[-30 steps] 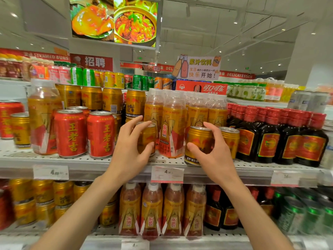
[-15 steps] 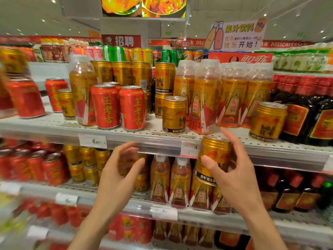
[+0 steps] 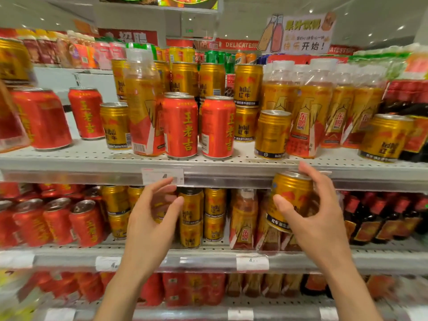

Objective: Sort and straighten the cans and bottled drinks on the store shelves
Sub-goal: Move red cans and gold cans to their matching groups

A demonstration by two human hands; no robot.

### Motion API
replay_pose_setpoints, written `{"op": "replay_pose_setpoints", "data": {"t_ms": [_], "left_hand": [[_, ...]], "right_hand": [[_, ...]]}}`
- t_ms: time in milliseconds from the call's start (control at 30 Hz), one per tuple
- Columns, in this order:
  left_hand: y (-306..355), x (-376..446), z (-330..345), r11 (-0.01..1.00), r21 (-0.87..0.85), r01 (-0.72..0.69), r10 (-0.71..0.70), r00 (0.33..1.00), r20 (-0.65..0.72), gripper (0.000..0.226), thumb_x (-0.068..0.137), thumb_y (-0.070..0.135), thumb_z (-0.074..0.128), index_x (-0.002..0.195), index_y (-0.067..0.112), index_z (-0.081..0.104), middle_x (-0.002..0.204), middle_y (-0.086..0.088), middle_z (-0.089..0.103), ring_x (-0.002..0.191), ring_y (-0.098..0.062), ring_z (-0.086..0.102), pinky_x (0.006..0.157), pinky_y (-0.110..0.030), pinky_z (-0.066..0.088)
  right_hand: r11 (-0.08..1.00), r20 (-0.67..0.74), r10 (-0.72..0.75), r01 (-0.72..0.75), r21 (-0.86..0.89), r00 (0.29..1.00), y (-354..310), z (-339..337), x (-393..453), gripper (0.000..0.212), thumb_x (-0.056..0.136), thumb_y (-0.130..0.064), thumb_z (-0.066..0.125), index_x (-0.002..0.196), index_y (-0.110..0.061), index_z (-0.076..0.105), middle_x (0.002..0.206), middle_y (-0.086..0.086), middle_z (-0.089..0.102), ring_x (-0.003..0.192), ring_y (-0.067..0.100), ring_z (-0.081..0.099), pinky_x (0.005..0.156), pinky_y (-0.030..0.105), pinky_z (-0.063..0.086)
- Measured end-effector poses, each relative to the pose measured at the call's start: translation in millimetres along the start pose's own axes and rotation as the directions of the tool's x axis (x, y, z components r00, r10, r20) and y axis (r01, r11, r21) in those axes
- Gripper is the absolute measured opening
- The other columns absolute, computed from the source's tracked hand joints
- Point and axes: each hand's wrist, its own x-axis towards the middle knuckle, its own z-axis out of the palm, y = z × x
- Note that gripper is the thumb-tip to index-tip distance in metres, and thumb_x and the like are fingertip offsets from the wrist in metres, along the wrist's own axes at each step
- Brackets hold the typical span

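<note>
My right hand [image 3: 317,218] grips a gold can [image 3: 290,200], tilted, in front of the edge of the upper shelf [image 3: 231,166]. My left hand [image 3: 152,216] is open with fingers apart, holding nothing, in front of the gold cans [image 3: 192,216] on the middle shelf. On the upper shelf stand two red cans [image 3: 199,127], a lone gold can [image 3: 272,134], another gold can [image 3: 384,137] at the right, and yellow-labelled bottles [image 3: 308,112].
Red cans [image 3: 58,221] fill the middle shelf's left side, dark red-capped bottles [image 3: 379,218] its right. A bottle [image 3: 143,103] stands among cans on the upper shelf. Price tags [image 3: 162,176] line the shelf edges. More red packs [image 3: 183,288] sit on the lowest shelf.
My right hand took a gold can off the upper shelf and lowered it. My left hand let go of its can and dropped to the middle shelf. The view has tilted downward.
</note>
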Motion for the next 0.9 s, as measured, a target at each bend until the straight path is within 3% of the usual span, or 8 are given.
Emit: {"op": "replay_pose_setpoints", "data": {"t_ms": [133,333,433,567,767,900], "left_hand": [[0.1,24.7,-29.2,0.997,0.014,-0.077,0.077,0.995,0.058,0.034,0.093,0.023,0.068,0.125,0.034,0.060,0.115,0.016,0.067,0.107,0.001,0.063,0.087,-0.011,0.049],[10.6,60.1,-52.7,0.965,0.096,-0.244,0.232,0.965,0.121,0.036,0.093,0.025,0.067,0.126,0.035,0.057,0.113,0.012,0.063,0.103,-0.002,0.063,0.086,-0.018,0.052],[22.1,77.6,-53.4,0.890,0.197,-0.411,0.383,0.909,0.167,0.039,0.093,0.024,0.068,0.130,0.029,0.054,0.119,0.011,0.053,0.103,-0.003,0.060,0.083,-0.015,0.052],[41.4,106.8,-45.8,0.781,0.283,-0.556,0.515,0.831,0.209,0.052,0.091,0.033,0.063,0.139,0.019,0.049,0.135,0.006,0.045,0.091,-0.008,0.062,0.070,-0.028,0.061],[62.4,134.8,-36.4,0.646,0.496,-0.580,0.491,0.813,0.312,0.065,0.094,0.048,0.060,0.150,0.028,0.034,0.149,0.005,0.037,0.085,-0.008,0.060,0.067,-0.026,0.055],[68.4,139.0,-32.2,0.636,0.517,-0.573,0.473,0.819,0.325,0.060,0.091,0.053,0.060,0.142,0.027,0.041,0.138,0.004,0.045,0.083,-0.010,0.055,0.066,-0.022,0.050]], "right_hand": [[1.000,-0.003,0.005,-0.005,-0.011,1.000,-22.1,34.0,-3.1,0.070,0.081,-0.042,0.076,0.141,-0.049,0.042,0.135,-0.034,0.044,0.120,-0.021,0.041,0.087,0.007,0.037],[0.999,0.020,-0.036,0.037,-0.025,0.999,-53.7,70.0,6.5,0.067,0.082,-0.035,0.079,0.140,-0.046,0.046,0.133,-0.028,0.049,0.116,-0.020,0.046,0.083,-0.001,0.040],[0.998,0.031,-0.062,0.063,-0.026,0.998,-63.4,75.2,14.8,0.065,0.082,-0.034,0.079,0.138,-0.043,0.048,0.130,-0.031,0.049,0.114,-0.022,0.046,0.082,-0.006,0.036],[0.996,0.061,-0.076,0.078,-0.032,0.995,-70.4,70.5,24.1,0.064,0.081,-0.040,0.077,0.136,-0.047,0.047,0.132,-0.030,0.051,0.114,-0.020,0.049,0.080,-0.004,0.040],[0.997,0.082,-0.075,0.077,-0.016,0.994,-74.9,64.0,39.9,0.062,0.083,-0.043,0.077,0.136,-0.048,0.045,0.132,-0.024,0.052,0.111,-0.017,0.053,0.077,0.001,0.046],[0.996,0.108,-0.076,0.080,-0.031,0.991,-73.4,63.5,43.1,0.062,0.082,-0.047,0.076,0.136,-0.048,0.045,0.130,-0.026,0.052,0.111,-0.019,0.050,0.078,-0.003,0.042]]}}
